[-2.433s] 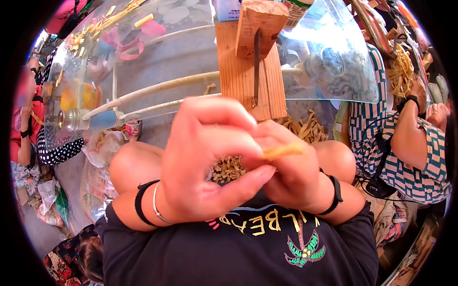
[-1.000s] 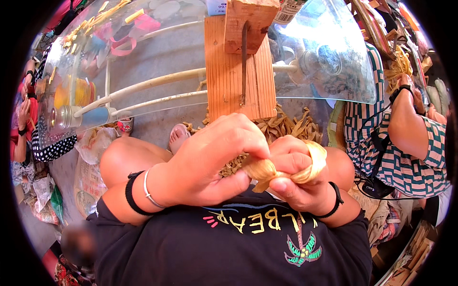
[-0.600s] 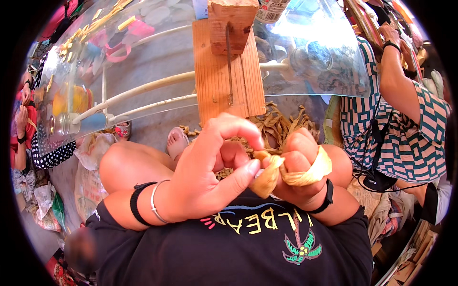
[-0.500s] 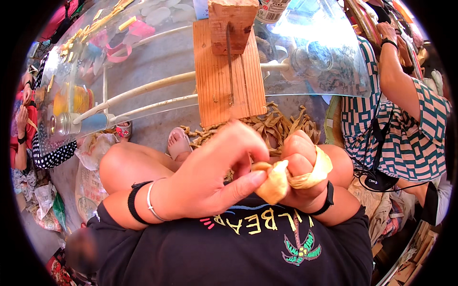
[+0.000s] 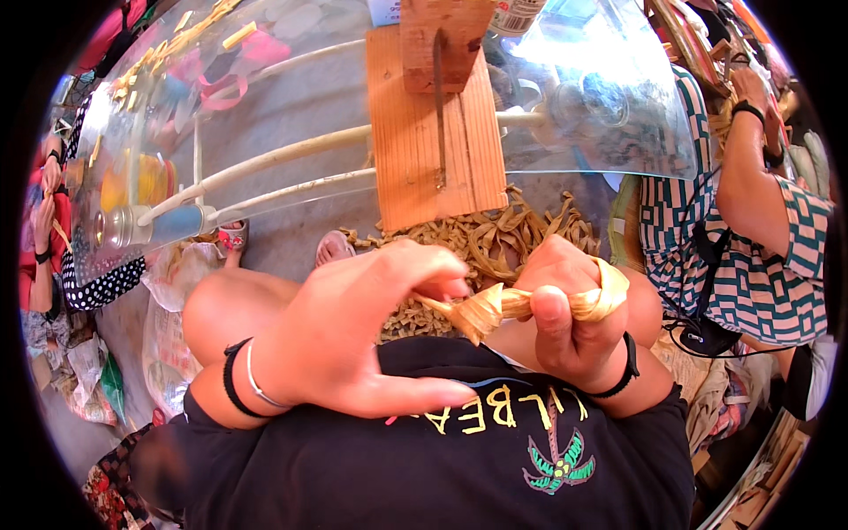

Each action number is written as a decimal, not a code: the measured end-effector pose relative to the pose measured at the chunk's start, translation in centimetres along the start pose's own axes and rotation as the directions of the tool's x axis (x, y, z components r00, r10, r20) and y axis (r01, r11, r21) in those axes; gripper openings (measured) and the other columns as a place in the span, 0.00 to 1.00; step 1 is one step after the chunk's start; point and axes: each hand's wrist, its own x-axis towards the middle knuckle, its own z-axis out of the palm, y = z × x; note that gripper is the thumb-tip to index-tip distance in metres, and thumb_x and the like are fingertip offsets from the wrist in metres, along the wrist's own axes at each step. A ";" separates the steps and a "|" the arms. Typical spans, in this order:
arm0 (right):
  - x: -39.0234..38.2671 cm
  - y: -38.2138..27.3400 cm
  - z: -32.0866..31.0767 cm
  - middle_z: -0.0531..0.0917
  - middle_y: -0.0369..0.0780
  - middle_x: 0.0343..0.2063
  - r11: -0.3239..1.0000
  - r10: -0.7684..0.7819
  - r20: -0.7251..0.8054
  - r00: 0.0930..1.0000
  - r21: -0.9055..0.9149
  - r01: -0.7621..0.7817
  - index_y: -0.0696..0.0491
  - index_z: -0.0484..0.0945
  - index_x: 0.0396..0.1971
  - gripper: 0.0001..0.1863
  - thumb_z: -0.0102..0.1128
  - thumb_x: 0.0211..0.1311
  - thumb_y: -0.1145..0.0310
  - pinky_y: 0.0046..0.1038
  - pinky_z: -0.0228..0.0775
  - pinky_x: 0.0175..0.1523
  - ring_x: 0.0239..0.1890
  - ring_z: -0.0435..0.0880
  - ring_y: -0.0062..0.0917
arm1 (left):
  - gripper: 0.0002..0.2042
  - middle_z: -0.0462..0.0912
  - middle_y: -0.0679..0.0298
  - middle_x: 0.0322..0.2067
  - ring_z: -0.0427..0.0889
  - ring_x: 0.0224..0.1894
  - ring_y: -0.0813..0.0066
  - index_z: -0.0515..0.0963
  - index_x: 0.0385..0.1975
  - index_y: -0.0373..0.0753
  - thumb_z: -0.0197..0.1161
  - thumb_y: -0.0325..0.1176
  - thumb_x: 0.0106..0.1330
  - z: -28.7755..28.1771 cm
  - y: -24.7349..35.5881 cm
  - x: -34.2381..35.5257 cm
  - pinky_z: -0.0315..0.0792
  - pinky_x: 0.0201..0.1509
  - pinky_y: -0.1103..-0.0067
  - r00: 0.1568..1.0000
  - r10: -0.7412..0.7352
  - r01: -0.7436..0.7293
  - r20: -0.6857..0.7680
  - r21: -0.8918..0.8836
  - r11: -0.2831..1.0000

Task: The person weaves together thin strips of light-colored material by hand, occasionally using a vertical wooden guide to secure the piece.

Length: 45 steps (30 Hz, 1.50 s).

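Observation:
A yellow-tan pliable strip (image 5: 601,298) loops around the back of my right hand (image 5: 570,309), whose fingers are curled with the thumb up against it. From that fist the strip runs left, twisted, to a folded, flared part (image 5: 478,311) and a thin end. Near that end is my left hand (image 5: 353,327), its thumb stretched well away from the fingers. Its fingertips bend over the thin end; whether they touch it is hidden. Below and beyond my hands lies a heap of similar tan strips (image 5: 495,230), many of them short and knotted-looking.
A glass-topped table (image 5: 265,115) with pale metal bars stands ahead. On its near edge rests a wooden board (image 5: 437,168) bearing a block and a thin metal rod. A person in a patterned garment (image 5: 733,238) sits at the right; another's hands (image 5: 46,203) work at far left.
My left thumb has let go of the strip and swung away from the fingers. The folded part has moved left and up, and more twisted strip shows between my hands.

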 end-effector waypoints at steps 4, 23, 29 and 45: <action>0.2 -0.7 0.9 0.74 0.38 0.17 0.981 0.185 -0.028 0.982 0.059 -0.183 0.57 0.76 0.23 0.09 0.59 0.64 0.78 0.30 0.59 0.21 0.17 0.71 0.30 | 0.25 0.82 0.55 0.34 0.82 0.28 0.60 0.71 0.50 0.32 0.73 0.28 0.53 1.7 -0.4 0.3 0.75 0.31 0.71 0.982 0.176 -0.153 -0.068 0.252 0.955; 1.1 -0.9 -1.1 0.72 0.29 0.15 0.581 0.608 0.186 0.772 0.558 -0.593 0.53 0.73 0.19 0.22 0.46 0.77 0.62 0.16 0.55 0.21 0.16 0.66 0.09 | 0.15 0.79 0.63 0.19 0.77 0.15 0.72 0.78 0.39 0.38 0.69 0.18 0.50 -1.4 -0.8 1.4 0.72 0.21 0.79 0.987 0.088 -0.103 -0.131 -0.116 0.988; 2.6 -0.8 -0.1 0.74 0.31 0.14 0.367 0.758 0.391 0.521 0.404 -0.838 0.54 0.76 0.20 0.23 0.50 0.76 0.57 0.20 0.60 0.22 0.16 0.70 0.14 | 0.15 0.79 0.63 0.24 0.81 0.31 0.74 0.75 0.38 0.35 0.69 0.17 0.51 -1.1 -1.7 1.9 0.74 0.33 0.79 0.954 0.050 -0.132 -0.295 -0.264 0.955; 6.2 1.4 0.9 0.81 0.38 0.34 0.942 0.287 -0.111 0.952 0.214 -0.259 0.59 0.78 0.43 0.10 0.64 0.63 0.76 0.17 0.71 0.35 0.32 0.80 0.15 | 0.10 0.75 0.65 0.29 0.70 0.26 0.86 0.73 0.36 0.35 0.68 0.22 0.61 -2.1 -2.0 3.2 0.63 0.31 0.87 0.945 -0.170 0.185 -0.280 0.026 0.982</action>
